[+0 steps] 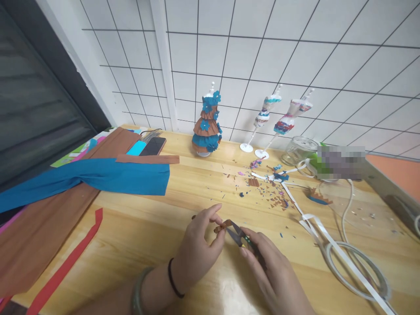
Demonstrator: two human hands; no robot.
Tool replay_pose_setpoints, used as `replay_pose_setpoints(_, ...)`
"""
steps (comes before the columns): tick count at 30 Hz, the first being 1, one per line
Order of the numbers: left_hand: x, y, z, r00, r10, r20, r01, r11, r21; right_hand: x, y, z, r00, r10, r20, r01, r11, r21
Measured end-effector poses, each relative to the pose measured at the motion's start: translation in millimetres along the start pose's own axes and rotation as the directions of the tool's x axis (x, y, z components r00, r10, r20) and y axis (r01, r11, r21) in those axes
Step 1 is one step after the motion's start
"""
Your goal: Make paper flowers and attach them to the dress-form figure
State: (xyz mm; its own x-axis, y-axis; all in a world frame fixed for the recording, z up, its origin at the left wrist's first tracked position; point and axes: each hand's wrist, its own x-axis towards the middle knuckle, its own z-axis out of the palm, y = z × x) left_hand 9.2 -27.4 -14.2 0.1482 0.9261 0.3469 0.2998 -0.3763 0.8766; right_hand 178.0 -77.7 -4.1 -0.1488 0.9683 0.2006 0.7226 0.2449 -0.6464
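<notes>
My left hand (205, 232) pinches a small piece of brown crepe paper (223, 225) between thumb and fingertips, above the wooden table (183, 262). In my right hand (267, 262) is a pair of small scissors (239, 235). Their blades stand apart, with the tips at the brown paper. Further back stands a mini dress form (206, 124) in a tiered brown and blue paper dress with blue flowers. Blue crepe paper (124, 177) and a wide brown crepe strip (62, 223) lie to the left of my hands.
Paper scraps (277, 199) litter the table's right half. Two more mini dress forms (267, 111) stand by the tiled wall. A glass jar (298, 151), a tape roll (357, 271) and cables are at right. A phone (153, 146) and red strip (70, 260) lie left.
</notes>
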Motion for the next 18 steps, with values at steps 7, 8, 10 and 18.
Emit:
replay_pose_setpoints(7,-3.2,0.9,1.2,0.972,0.234,-0.010,-0.227,0.952,0.206,0.8,-2.0,-0.5,0.998,-0.061,-0.022,0.061,0.998,-0.014)
replay_pose_setpoints(8,-3.3,1.4,1.2,0.969,0.247,-0.011,-0.239,0.947,0.215,1.2,-2.5,-0.6,0.998,-0.058,-0.028,0.058,0.998,-0.016)
replay_pose_setpoints(10,-3.4,2.4,1.1,0.964,0.266,-0.013,-0.256,0.940,0.225,1.8,-3.5,-0.3,0.998,-0.058,-0.033,0.058,0.998,-0.017)
replay_pose_setpoints(18,-2.5,0.6,0.7,0.971,0.238,-0.022,-0.227,0.945,0.235,1.7,-3.7,1.1,0.998,-0.056,-0.022,0.055,0.998,-0.027)
